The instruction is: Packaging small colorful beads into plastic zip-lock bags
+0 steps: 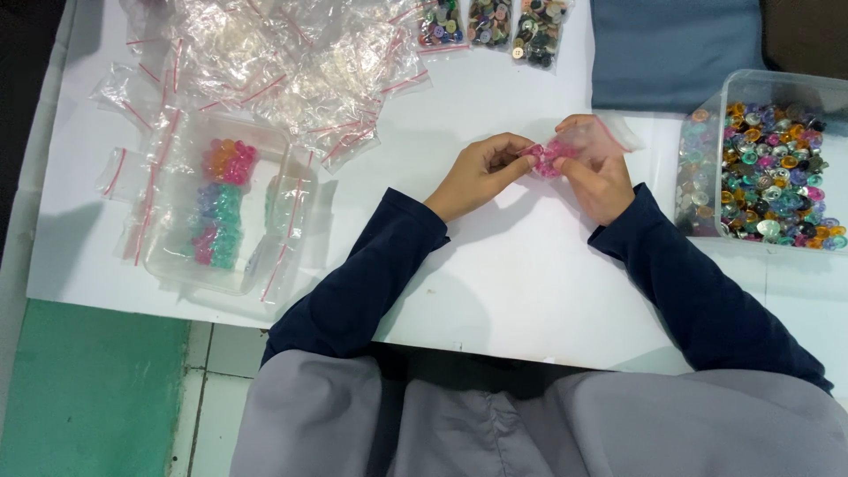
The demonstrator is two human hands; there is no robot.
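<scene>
Roughly midway along the desk's (495, 291) far half, toward its right edge, a small clear zip bag (590, 140) of pink buttons (545, 159) sits between both hands. Right hand (599, 177) pinches the bag, mouth apparently pointing right; left hand (481, 172) fingertips press the pink cluster from the left.
</scene>
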